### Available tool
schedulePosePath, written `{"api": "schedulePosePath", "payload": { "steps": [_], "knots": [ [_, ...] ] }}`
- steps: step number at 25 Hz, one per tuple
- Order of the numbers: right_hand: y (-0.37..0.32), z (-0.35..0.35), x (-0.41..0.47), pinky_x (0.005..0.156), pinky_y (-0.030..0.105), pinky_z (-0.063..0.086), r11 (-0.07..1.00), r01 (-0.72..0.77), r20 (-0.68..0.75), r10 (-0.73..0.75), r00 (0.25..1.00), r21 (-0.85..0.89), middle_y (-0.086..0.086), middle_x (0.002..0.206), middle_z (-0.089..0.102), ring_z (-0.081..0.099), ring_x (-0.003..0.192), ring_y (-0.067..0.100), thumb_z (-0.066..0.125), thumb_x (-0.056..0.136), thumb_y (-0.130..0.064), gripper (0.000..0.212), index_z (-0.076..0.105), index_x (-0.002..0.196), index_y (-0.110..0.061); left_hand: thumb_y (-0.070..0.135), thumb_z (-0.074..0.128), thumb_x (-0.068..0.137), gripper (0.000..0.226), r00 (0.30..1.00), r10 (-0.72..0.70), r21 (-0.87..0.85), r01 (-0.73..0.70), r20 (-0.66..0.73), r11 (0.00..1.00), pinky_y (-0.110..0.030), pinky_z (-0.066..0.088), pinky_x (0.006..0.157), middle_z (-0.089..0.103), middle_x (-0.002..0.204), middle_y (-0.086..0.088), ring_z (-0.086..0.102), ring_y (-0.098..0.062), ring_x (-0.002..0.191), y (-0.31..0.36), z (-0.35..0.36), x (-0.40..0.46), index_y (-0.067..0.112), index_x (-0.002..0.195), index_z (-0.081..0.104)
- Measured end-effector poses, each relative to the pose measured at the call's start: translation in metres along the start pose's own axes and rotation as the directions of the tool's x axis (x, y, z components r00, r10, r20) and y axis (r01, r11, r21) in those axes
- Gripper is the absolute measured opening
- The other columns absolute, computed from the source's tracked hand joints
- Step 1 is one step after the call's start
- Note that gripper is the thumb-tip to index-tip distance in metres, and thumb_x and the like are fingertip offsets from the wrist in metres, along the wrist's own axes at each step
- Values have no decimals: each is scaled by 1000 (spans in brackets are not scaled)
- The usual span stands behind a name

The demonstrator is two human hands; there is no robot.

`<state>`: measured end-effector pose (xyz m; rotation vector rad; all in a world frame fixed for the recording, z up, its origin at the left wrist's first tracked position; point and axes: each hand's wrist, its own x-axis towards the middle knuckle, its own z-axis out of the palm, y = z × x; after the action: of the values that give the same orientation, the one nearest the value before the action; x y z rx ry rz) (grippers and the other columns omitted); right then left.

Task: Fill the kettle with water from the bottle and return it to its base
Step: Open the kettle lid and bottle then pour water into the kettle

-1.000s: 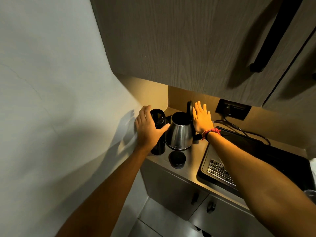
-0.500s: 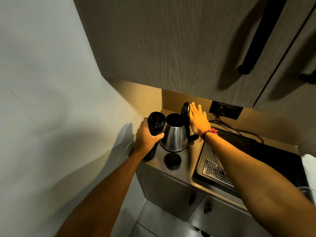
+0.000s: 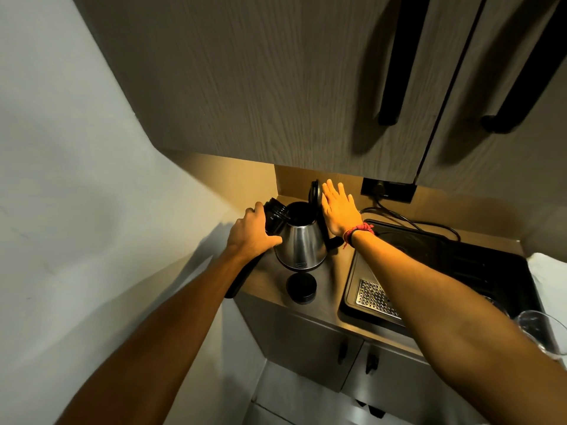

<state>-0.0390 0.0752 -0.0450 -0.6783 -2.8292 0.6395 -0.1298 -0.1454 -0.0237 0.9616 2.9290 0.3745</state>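
Head view, left to right: my left hand (image 3: pixel 252 234) has its grip wrapped around the dark bottle (image 3: pixel 274 216), which I hold tipped so its open mouth leans toward the kettle's opening. The bottle's lower end runs down under my wrist past the tabletop (image 3: pixel 333 282) edge. No stream of water is visible, so I cannot say whether any is flowing. The kettle (image 3: pixel 302 245) sits just right of the bottle, steel body upright near the left end of the tabletop, its lid (image 3: pixel 316 193) swung up and standing open at the back. A round black disc (image 3: pixel 301 288) lies in front of it; whether that is the bottle's cap or something else I cannot tell. My right hand (image 3: pixel 339 211) is flat and open, fingers spread, resting against the raised lid and the handle side, gripping nothing. Further right lies a black tray (image 3: pixel 460 256) with a metal grate.

I judge this the pouring step. Next I should raise the bottle's base further, keeping the mouth over the opening so nothing spills, with my right hand steadying the kettle.
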Motion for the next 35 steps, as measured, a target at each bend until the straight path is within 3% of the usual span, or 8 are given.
{"api": "schedulePosePath", "payload": {
  "steps": [13,35],
  "knots": [
    [-1,-3,-1,121,54,13,1000,1,1,-1,1000,-32,8,166,8,5,152,34,19,104,-32,55,15,155,-11,50,83,67,87,996,13,218,-31,84,976,-41,54,82,58,124,-16,61,-36,109,10,-11,11,11,133,40],
    [-1,-5,0,121,55,17,1000,-10,-14,10,1000,-13,10,165,12,8,152,35,19,104,-37,56,20,153,-11,52,81,66,86,996,51,339,-74,77,938,-41,55,77,60,119,-15,65,-35,101,19,-20,19,11,130,41]
  ]
}}
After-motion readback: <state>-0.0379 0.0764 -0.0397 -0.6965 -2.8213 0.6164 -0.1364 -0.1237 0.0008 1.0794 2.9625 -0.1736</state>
